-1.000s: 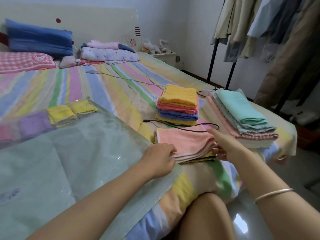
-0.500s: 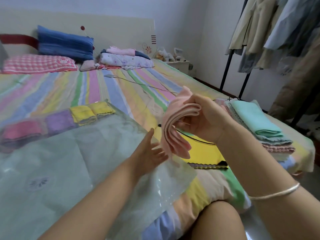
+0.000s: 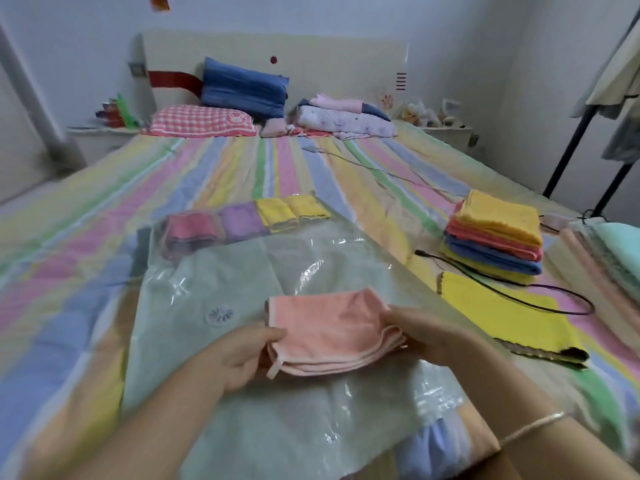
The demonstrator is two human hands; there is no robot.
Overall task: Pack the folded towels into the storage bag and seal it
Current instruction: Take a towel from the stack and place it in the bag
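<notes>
Striped bedding [image 3: 214, 174] covered the bed, and on it lay the clear storage bag [image 3: 194, 306], the landmark for the rest. Four rolled towels [image 3: 242, 220] sat inside the bag at its far end. Right of the bag stood a stack of folded towels [image 3: 498, 233], with a flat yellow towel [image 3: 502, 313] nearer. Over the bag's near half, the pink towel [image 3: 329, 327] was held folded: the left hand [image 3: 242, 355] pinched its left edge, the right hand [image 3: 426, 334] closed on its right corner.
</notes>
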